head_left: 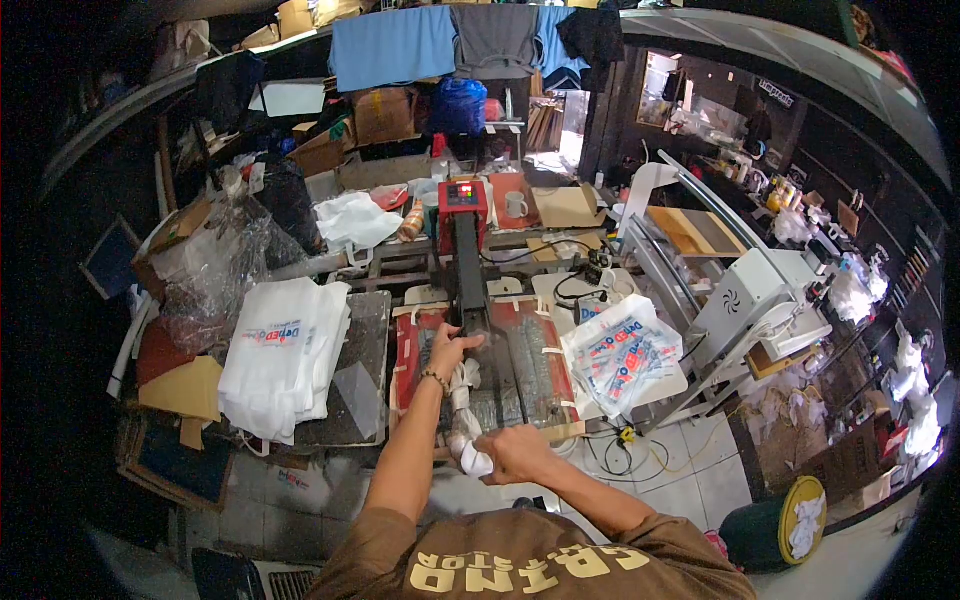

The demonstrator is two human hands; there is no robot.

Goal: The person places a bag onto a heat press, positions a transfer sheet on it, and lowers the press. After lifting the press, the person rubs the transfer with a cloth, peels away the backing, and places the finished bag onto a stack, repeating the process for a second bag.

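Observation:
A heat press with a red control box (462,200) and a dark arm (467,265) stands in front of me. My left hand (453,352) rests against the lower part of the arm, its thumb and a finger extended. In my right hand (515,455) is the cloth-wrapped press handle (462,410), gripped near its white lower end. The red-edged press plate (545,350) lies beneath the arm. To the left is a stack of white printed bags (285,345), and to the right a pile of printed plastic sheets (625,355).
A grey board (360,400) lies beside the bag stack. Behind the press are a white mug (516,205) and cardboard (565,207). At right stands a white machine (755,300). Cables (625,455) trail on the tiled floor near a green bin (760,530).

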